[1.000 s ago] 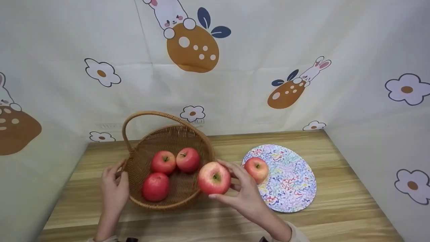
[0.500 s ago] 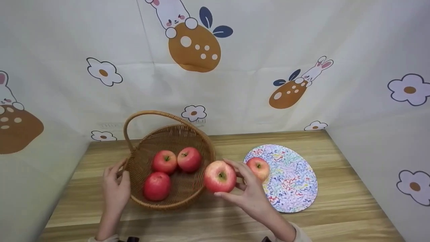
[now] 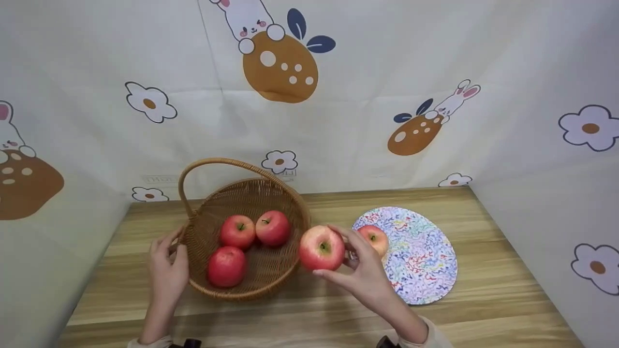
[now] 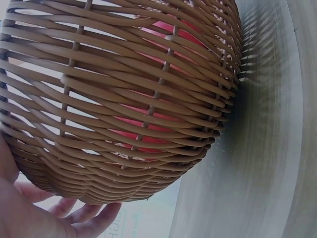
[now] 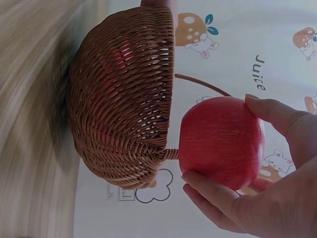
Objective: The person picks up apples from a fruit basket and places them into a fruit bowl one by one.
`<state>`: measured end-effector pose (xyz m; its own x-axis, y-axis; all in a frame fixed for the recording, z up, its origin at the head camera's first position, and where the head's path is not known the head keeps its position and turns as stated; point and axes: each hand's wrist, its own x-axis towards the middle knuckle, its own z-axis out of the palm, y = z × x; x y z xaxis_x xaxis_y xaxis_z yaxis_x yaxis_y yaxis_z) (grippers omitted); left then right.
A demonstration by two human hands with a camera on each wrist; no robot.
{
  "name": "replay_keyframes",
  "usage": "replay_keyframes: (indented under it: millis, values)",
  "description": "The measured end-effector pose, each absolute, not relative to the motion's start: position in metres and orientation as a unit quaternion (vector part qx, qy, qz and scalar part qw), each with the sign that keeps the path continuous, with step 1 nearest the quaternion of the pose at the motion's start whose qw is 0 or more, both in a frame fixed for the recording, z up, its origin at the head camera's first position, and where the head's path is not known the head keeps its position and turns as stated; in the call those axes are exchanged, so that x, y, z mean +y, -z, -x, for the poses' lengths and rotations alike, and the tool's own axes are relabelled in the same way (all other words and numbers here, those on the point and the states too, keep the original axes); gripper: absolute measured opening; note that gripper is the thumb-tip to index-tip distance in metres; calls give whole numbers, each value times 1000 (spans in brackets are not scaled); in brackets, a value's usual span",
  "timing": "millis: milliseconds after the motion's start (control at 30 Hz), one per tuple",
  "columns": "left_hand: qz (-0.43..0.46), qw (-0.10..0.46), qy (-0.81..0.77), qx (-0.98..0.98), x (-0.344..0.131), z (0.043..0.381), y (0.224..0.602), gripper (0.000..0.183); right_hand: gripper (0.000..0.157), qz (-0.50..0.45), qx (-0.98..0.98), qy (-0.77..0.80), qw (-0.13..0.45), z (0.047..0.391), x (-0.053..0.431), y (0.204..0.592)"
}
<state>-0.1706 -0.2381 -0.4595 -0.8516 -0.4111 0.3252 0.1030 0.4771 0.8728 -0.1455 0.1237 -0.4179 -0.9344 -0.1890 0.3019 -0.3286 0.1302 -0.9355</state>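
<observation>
Right hand [image 3: 366, 278] round a red apple [image 3: 321, 248]; left hand [image 3: 167, 268] gripping the rim of a wicker basket [image 3: 268, 271]
In the head view the held apple sits at the basket's three o'clock, covering a sliver of rim, so any gap is hard to judge; the left hand is at nine o'clock, some fingertips hidden; three apples [image 3: 238, 232] lie inside, mere red patches through the weave in the left wrist view; farther off at three o'clock a patterned disc [image 3: 423, 266] rests on the desk [image 3: 503, 285], plate or mat I cannot tell, a paler apple [image 3: 376, 239] at its ten o'clock partly behind the right hand; the sleeves [image 3: 430, 336] are cut off at the bottom; in the right wrist view the held apple blocks part of the basket's handle [image 5: 204, 85].
</observation>
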Motion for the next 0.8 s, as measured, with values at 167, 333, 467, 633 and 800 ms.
replay_keyframes:
  millis: [167, 333, 467, 633, 800]
  values:
    - [-93, 256, 506, -818, -238, 171, 460, 43, 72, -174, -734, -655, 50, 148, 125, 419]
    - [-93, 257, 509, -816, -238, 171, 460, 43, 73, -165, -745, -644, 57, 152, 127, 418]
    - [-94, 260, 510, -814, -238, 171, 460, 43, 74, -157, -752, -638, 60, 153, 128, 418]
    - [-90, 261, 518, -810, -237, 170, 460, 44, 76, -149, -753, -637, 63, 155, 130, 419]
    - [-84, 272, 512, -810, -237, 172, 462, 43, 76, -142, -753, -639, 62, 156, 131, 420]
